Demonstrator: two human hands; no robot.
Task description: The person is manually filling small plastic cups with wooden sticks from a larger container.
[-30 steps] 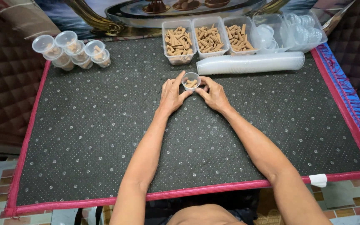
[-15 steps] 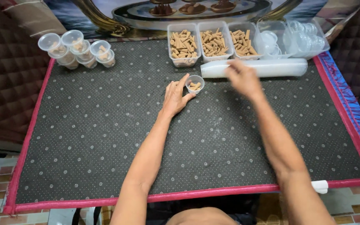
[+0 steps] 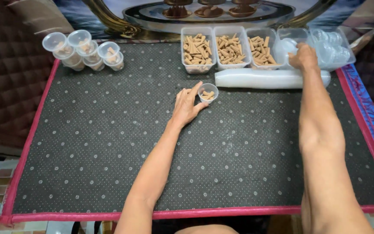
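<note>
Steadying small cup (image 3: 207, 92) of tan cones on mat (image 3: 109, 143) | left hand (image 3: 186, 106) grip loosely cupped around it, keeping it upright | right hand (image 3: 303, 56) at lid tray (image 3: 325, 47), grip state unclear

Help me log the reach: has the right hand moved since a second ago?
Yes. The right hand left the small cup and went up and rightward to the tray of clear lids, past the three cone trays.
</note>
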